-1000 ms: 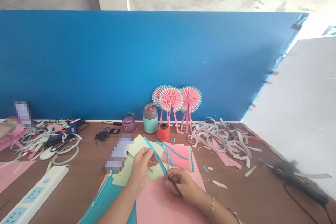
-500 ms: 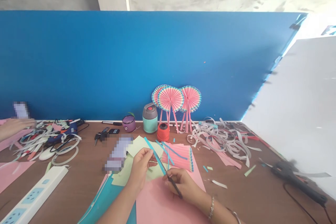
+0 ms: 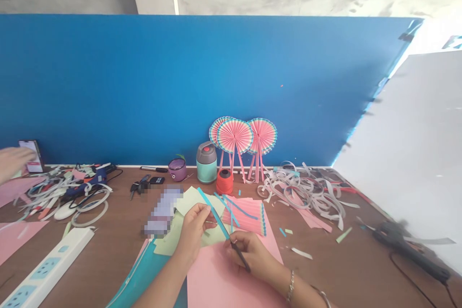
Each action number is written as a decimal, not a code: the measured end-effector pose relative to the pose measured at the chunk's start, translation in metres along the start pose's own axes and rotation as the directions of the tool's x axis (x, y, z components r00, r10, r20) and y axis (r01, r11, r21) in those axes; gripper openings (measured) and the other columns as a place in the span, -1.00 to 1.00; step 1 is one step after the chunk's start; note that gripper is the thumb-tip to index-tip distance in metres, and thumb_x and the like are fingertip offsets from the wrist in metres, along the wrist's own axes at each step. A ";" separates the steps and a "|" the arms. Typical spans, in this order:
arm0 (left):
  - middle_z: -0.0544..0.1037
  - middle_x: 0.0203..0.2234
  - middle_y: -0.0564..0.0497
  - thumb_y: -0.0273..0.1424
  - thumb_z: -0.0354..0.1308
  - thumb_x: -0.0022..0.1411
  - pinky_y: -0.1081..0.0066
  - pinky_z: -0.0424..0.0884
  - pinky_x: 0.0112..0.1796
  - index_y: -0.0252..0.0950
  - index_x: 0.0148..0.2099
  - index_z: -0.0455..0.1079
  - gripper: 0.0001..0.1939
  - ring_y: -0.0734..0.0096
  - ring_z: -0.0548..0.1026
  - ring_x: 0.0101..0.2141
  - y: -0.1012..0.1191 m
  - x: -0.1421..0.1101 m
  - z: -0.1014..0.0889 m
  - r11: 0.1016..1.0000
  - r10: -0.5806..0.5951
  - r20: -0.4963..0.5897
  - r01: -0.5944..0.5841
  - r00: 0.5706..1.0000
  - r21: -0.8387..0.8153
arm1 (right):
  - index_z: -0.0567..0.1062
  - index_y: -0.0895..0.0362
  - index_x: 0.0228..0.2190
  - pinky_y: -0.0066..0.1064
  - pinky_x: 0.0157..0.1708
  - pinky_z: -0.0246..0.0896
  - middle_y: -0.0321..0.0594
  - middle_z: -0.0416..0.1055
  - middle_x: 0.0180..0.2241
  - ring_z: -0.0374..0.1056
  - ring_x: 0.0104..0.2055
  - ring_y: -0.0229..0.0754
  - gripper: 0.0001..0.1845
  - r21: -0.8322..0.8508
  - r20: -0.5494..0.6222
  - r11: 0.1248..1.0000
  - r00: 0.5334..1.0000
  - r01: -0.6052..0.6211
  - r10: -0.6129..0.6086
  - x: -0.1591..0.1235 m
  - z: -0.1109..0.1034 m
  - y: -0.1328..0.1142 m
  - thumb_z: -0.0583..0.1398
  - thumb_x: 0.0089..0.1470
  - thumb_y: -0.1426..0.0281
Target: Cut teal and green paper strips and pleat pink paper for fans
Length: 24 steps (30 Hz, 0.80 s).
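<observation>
Between the thumb and fingers of my left hand (image 3: 193, 228) is a narrow blue paper strip (image 3: 212, 205), slanting down to the right. My right hand (image 3: 254, 254) is closed around black-handled scissors (image 3: 239, 255), whose blades meet the strip's lower end; fingers partly hide them. Under my hands lies a sheet of pink paper (image 3: 212, 279). Pale green paper (image 3: 168, 240) is beside my left hand. Just beyond my right hand lies pleated pink paper (image 3: 249, 214) with blue-tipped edges and loose blue strips on it.
Several pink paper fans (image 3: 234, 135) stand against the blue partition (image 3: 144, 82). A red spool (image 3: 224, 182) and a teal flask (image 3: 206, 166) are before it. Curled paper strips (image 3: 306, 192) and a glue gun (image 3: 407, 248) lie right, a power strip (image 3: 50, 264) left. Another person's hand (image 3: 16, 159) touches a phone (image 3: 35, 166).
My hands, the strip and the scissors look nearly unchanged; the scissors sit slightly differently on the strip. At the far left, the other person's hand has moved up and left onto the phone.
</observation>
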<state>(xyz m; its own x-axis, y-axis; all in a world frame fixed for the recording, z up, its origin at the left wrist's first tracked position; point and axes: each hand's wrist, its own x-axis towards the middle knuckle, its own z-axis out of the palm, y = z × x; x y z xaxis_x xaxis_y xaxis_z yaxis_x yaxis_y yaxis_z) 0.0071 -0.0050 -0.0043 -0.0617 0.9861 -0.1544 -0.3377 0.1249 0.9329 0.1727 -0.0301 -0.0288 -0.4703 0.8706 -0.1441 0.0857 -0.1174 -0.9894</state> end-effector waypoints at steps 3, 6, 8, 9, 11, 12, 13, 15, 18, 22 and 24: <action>0.35 -0.60 0.14 -0.23 0.22 -0.04 0.52 0.35 -0.45 -0.28 -0.50 0.27 -0.75 0.53 0.38 -0.54 0.000 0.000 -0.001 1.000 0.000 0.004 0.000 1.000 -0.007 | 0.33 0.17 -0.56 -0.57 -0.72 -0.21 -0.52 0.06 -0.78 -0.06 -0.74 -0.45 -0.71 0.008 0.003 1.000 1.000 -0.014 0.014 -0.001 0.000 -0.003 0.27 -0.19 0.22; 0.34 -0.60 0.13 -0.24 0.22 -0.03 0.51 0.35 -0.45 -0.28 -0.51 0.26 -0.74 0.52 0.37 -0.53 0.000 0.000 -0.001 1.000 0.003 0.001 -0.003 1.000 -0.005 | 0.32 0.17 -0.56 -0.57 -0.71 -0.19 -0.51 0.09 -0.77 -0.05 -0.74 -0.46 -0.68 0.001 0.000 1.000 1.000 -0.024 0.024 -0.001 0.000 -0.005 0.28 -0.21 0.20; 0.34 -0.60 0.13 -0.24 0.21 -0.02 0.51 0.35 -0.46 -0.28 -0.51 0.25 -0.74 0.52 0.37 -0.53 0.000 0.001 -0.001 1.000 0.009 0.003 -0.009 1.000 -0.001 | 0.32 0.17 -0.55 -0.57 -0.71 -0.18 -0.51 0.10 -0.77 -0.04 -0.74 -0.46 -0.66 0.000 0.002 1.000 1.000 -0.019 0.019 -0.001 0.000 -0.004 0.28 -0.21 0.18; 0.34 -0.60 0.13 -0.24 0.21 -0.02 0.51 0.35 -0.46 -0.28 -0.51 0.25 -0.74 0.51 0.37 -0.53 0.000 0.001 -0.001 1.000 0.010 0.006 -0.010 1.000 0.002 | 0.31 0.17 -0.55 -0.57 -0.71 -0.17 -0.50 0.11 -0.76 -0.03 -0.73 -0.45 -0.65 0.003 0.004 1.000 1.000 -0.015 0.015 -0.001 0.000 -0.004 0.28 -0.21 0.17; 0.34 -0.60 0.12 -0.24 0.21 -0.02 0.51 0.35 -0.46 -0.29 -0.51 0.26 -0.75 0.51 0.38 -0.53 -0.001 0.001 -0.001 1.000 0.011 0.009 -0.011 1.000 0.009 | 0.32 0.16 -0.53 -0.56 -0.70 -0.14 -0.49 0.14 -0.74 0.00 -0.72 -0.44 -0.63 0.012 0.008 1.000 1.000 -0.009 0.009 0.000 0.001 -0.003 0.28 -0.22 0.14; 0.34 -0.60 0.12 -0.24 0.21 -0.01 0.51 0.35 -0.46 -0.29 -0.50 0.26 -0.75 0.51 0.38 -0.53 -0.001 0.001 -0.001 1.000 0.010 0.009 -0.011 1.000 0.013 | 0.32 0.16 -0.53 -0.56 -0.69 -0.12 -0.48 0.15 -0.73 0.01 -0.71 -0.44 -0.61 0.018 0.009 1.000 1.000 -0.010 0.010 0.000 0.001 -0.002 0.28 -0.23 0.12; 0.34 -0.60 0.12 -0.24 0.21 -0.01 0.51 0.35 -0.46 -0.29 -0.50 0.26 -0.75 0.51 0.38 -0.53 -0.002 0.001 -0.001 1.000 0.010 0.010 -0.010 1.000 0.017 | 0.32 0.16 -0.52 -0.56 -0.69 -0.10 -0.47 0.16 -0.72 0.02 -0.71 -0.43 -0.60 0.026 0.010 1.000 1.000 -0.014 0.014 0.000 0.001 -0.002 0.28 -0.23 0.10; 0.34 -0.61 0.13 -0.23 0.20 -0.02 0.51 0.35 -0.45 -0.28 -0.50 0.26 -0.75 0.51 0.39 -0.52 -0.002 0.001 0.000 1.000 0.010 0.012 -0.010 1.000 0.022 | 0.32 0.16 -0.53 -0.56 -0.68 -0.11 -0.48 0.14 -0.72 0.00 -0.70 -0.44 -0.58 0.035 0.012 0.999 1.000 -0.021 0.021 0.000 0.002 -0.003 0.28 -0.25 0.08; 0.35 -0.60 0.14 -0.22 0.20 -0.02 0.51 0.34 -0.45 -0.28 -0.51 0.26 -0.74 0.51 0.39 -0.52 -0.003 0.000 0.000 1.000 0.008 0.020 -0.009 1.000 0.028 | 0.31 0.17 -0.55 -0.56 -0.68 -0.15 -0.48 0.11 -0.72 -0.03 -0.69 -0.45 -0.57 0.029 0.008 0.999 1.000 -0.017 0.017 -0.001 0.002 -0.006 0.29 -0.25 0.08; 0.35 -0.61 0.15 -0.22 0.21 -0.03 0.52 0.34 -0.46 -0.28 -0.51 0.26 -0.74 0.52 0.38 -0.52 -0.003 0.000 0.000 1.000 0.012 0.017 -0.013 1.000 0.025 | 0.31 0.17 -0.56 -0.56 -0.69 -0.18 -0.48 0.12 -0.71 -0.05 -0.69 -0.46 -0.58 0.046 0.011 0.999 1.000 -0.017 0.016 -0.001 0.002 -0.006 0.30 -0.24 0.11; 0.35 -0.61 0.14 -0.22 0.22 -0.04 0.51 0.34 -0.46 -0.29 -0.51 0.27 -0.73 0.52 0.37 -0.52 -0.002 0.000 0.000 1.000 0.011 0.013 -0.012 1.000 0.023 | 0.31 0.17 -0.57 -0.56 -0.68 -0.17 -0.47 0.12 -0.72 -0.04 -0.69 -0.46 -0.60 0.051 0.010 0.999 1.000 -0.014 0.014 -0.001 0.002 -0.004 0.31 -0.23 0.14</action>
<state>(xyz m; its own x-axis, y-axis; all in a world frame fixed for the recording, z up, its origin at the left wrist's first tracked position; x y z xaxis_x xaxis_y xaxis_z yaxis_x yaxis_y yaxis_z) 0.0081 -0.0053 -0.0059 -0.0533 0.9888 -0.1397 -0.3155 0.1160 0.9418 0.1713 -0.0310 -0.0249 -0.4779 0.8641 -0.1578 0.0472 -0.1542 -0.9869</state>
